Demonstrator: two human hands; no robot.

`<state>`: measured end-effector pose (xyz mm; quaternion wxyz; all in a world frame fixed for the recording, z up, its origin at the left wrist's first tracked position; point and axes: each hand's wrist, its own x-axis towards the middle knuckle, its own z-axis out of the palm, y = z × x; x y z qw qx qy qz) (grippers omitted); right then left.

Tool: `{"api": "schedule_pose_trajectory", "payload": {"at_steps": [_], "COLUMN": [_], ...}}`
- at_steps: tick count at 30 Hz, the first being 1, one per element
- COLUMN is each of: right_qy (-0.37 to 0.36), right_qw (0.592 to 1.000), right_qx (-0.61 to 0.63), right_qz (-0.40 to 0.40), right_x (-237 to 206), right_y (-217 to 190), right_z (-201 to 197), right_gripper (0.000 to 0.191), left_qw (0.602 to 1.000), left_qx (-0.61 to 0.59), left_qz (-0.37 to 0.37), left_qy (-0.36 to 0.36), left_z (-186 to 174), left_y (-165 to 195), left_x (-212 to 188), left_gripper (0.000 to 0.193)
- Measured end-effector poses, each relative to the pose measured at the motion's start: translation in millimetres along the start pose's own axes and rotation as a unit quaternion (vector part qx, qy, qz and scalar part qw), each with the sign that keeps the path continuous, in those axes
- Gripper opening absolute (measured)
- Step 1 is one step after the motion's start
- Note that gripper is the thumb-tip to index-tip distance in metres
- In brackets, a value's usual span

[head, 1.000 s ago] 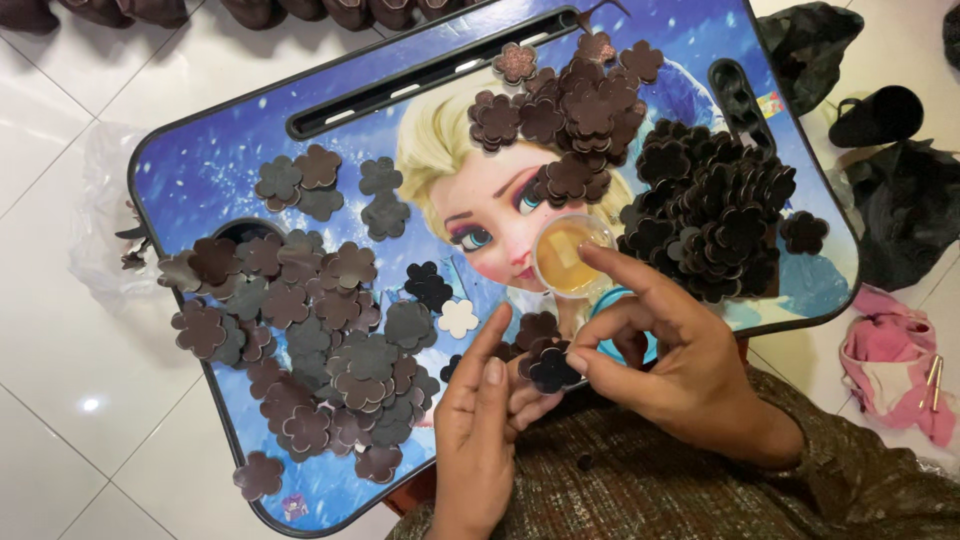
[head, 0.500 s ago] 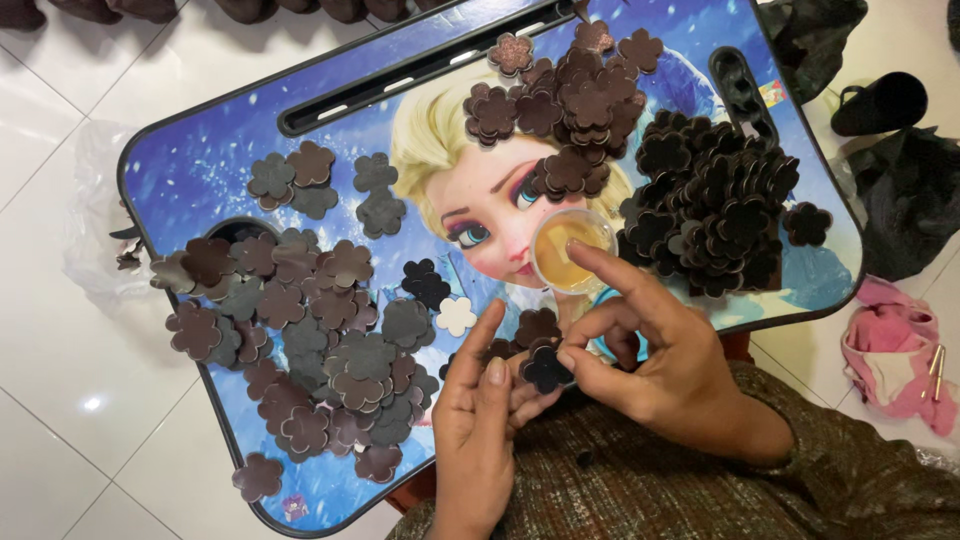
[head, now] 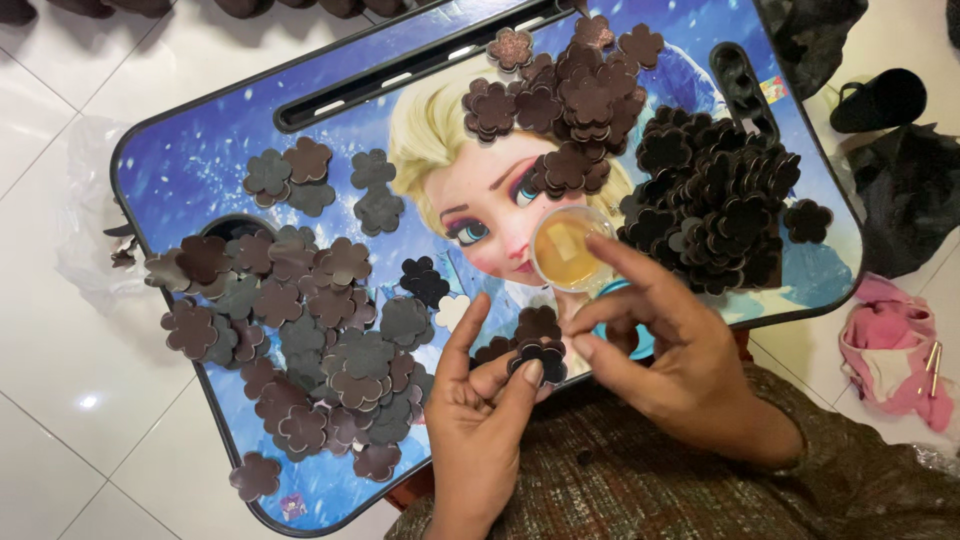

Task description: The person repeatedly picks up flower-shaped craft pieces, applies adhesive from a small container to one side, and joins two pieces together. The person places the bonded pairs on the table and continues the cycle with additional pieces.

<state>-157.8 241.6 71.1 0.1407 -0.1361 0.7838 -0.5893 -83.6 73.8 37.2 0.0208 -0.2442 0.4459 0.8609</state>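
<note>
Gluing dark flower cutouts on a lap worktop (head: 200, 160).
Left hand (head: 485, 420) pinches one flower piece (head: 540, 358) at the near edge; right hand (head: 670, 350) holds nothing, fingers loosely curled by the glue cup (head: 570, 248). Neat pile (head: 715, 205) right looks done; loose scatter (head: 310, 330) left probably remains.

Pink cloth (head: 885, 345) (right, on white tiles), black shoe (head: 878, 98), clear plastic bag (head: 85, 230)
</note>
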Motion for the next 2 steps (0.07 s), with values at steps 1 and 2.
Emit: {"api": "schedule_pose_trajectory", "payload": {"at_steps": [1,2], "right_qy": [0.007,-0.005], "right_qw": [1.0,1.0], "right_qx": [0.021,0.019], "right_qz": [0.006,0.012], "right_x": [-0.7,-1.9], "right_y": [1.8,3.4], "right_z": [-0.7,-1.8], "right_gripper": [0.081,0.081], "left_qw": [1.0,1.0], "left_qx": [0.006,0.004], "left_qz": [-0.001,0.002], "left_qy": [0.005,0.003], "left_z": [0.5,1.0], "left_y": [1.0,2.1], "left_x": [-0.3,-0.4], "left_gripper": [0.075,0.075]}}
